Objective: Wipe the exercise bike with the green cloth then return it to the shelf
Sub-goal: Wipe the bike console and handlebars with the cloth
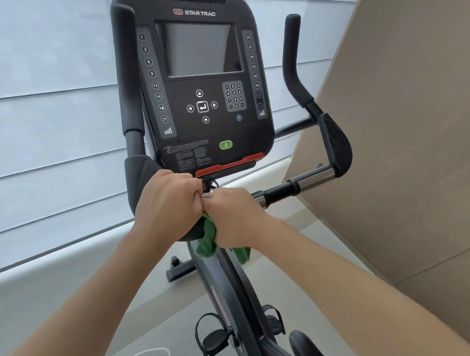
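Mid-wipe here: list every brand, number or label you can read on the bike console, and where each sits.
"STAR TRAC": top of the console, above the screen.
"1 3 6 9 12 15 18 21": left button strip.
"24 27 30 33 36 40": right button strip.
"1" to "9" and "0": keypad.
Warning text near the green button: too small to read.

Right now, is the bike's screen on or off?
Off, it seems. The screen on the console is plain dark grey with no numbers or pictures glowing, only pale reflections.
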Tool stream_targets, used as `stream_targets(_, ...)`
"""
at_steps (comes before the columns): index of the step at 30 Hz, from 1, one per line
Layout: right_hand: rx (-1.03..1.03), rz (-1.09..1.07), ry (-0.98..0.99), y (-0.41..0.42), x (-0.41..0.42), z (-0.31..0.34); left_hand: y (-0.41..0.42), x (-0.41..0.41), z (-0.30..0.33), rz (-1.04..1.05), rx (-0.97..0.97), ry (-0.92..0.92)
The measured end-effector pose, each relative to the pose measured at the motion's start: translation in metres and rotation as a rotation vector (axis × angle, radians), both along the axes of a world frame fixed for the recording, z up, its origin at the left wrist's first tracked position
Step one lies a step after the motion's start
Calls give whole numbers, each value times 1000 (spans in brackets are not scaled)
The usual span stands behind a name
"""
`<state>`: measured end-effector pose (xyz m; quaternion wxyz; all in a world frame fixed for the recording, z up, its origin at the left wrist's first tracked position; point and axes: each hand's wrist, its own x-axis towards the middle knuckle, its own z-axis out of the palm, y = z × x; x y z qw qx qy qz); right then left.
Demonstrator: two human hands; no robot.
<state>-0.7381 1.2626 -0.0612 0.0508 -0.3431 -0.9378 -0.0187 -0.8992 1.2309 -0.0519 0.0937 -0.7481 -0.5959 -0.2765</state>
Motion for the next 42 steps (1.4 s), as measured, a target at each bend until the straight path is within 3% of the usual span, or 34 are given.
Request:
stream_targets(2,-176,18,-90,7,1,21,1,-1,1,-5,-40,-13)
stream_targets(4,-213,51,-56,10,11,28,2,0,1,-9,-53,-47)
stream_targets(12,116,-142,-22,58,112,3,5,1,-3,-25,-9,-1)
stream_targets(17,-356,-296,-438,77,85,46,6,1,-3,-7,-8,27)
stream_targets(20,-486,-315,-508,82,76,56,5,2,-2,-5,7,26)
stream_targets(23,-326,-313,-399,70,87,42,3,3,-2,2,26,36)
stream_targets(26,145,-249,-56,53,101,-5,4,2,-4,18,18,51)
stream_targets(28,312,-254,21,46,102,-21,5,2,-5,21,24,46)
stream_targets(30,208,-263,-72,51,97,-10,5,3,-4,25,30,36)
stream_targets(33,-196,-274,-357,58,85,39,4,3,-4,27,10,26)
stream_targets(35,-262,-284,-398,61,84,46,3,3,-4,30,-2,34)
stream_targets(40,208,-275,-13,48,99,-16,3,4,-5,13,18,16)
stream_targets(42,258,-303,-1,48,99,-23,2,5,-5,21,20,6)
